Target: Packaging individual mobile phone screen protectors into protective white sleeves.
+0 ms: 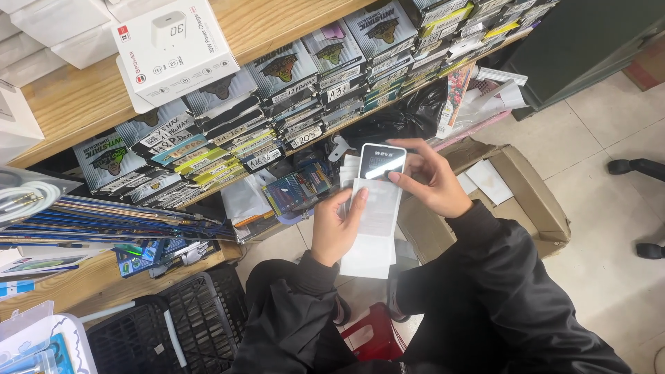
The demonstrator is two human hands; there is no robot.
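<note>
My left hand [335, 228] grips a flat white sleeve [374, 235] from its left side, thumb across the front. My right hand [431, 181] pinches a dark glossy screen protector sheet [380, 162] that sticks out of the sleeve's top end. Both sleeves of my black jacket [478, 298] reach up from below. The hands are held in front of a low shelf [83, 104] packed with flat packaged screen protectors [284, 111].
A white charger box [176, 48] lies on the wooden shelf top. An open cardboard box [526, 201] sits on the tiled floor at right. A black plastic crate [173, 325] and a red stool [367, 336] are below. A black bag [398, 118] lies under the shelf.
</note>
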